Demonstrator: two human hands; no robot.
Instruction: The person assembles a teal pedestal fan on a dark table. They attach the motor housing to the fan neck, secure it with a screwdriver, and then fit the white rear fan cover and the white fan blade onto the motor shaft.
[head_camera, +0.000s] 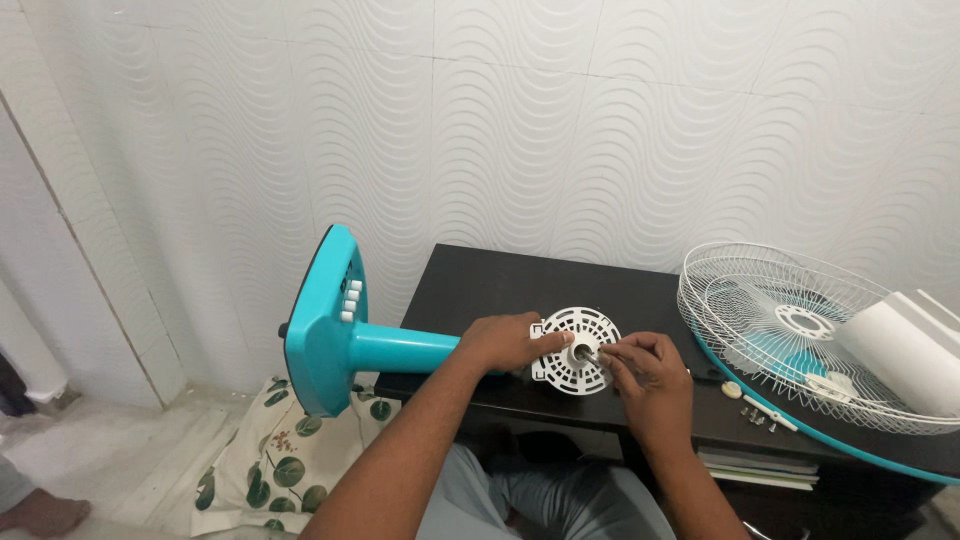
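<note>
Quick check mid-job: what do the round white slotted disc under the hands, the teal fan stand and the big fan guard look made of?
White slotted disc: seemingly moulded plastic, matte, with crisp cut-out slots.
Teal fan stand: likely plastic too, smooth with a slight sheen, rounded moulded edges and white buttons.
Fan guard: thin white wires, probably coated metal, with a teal rim that looks plastic.

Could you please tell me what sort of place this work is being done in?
Probably a room in a home: wavy-patterned white wall tiles, a small dark table against them, and a leaf-print cloth on the floor.
</note>
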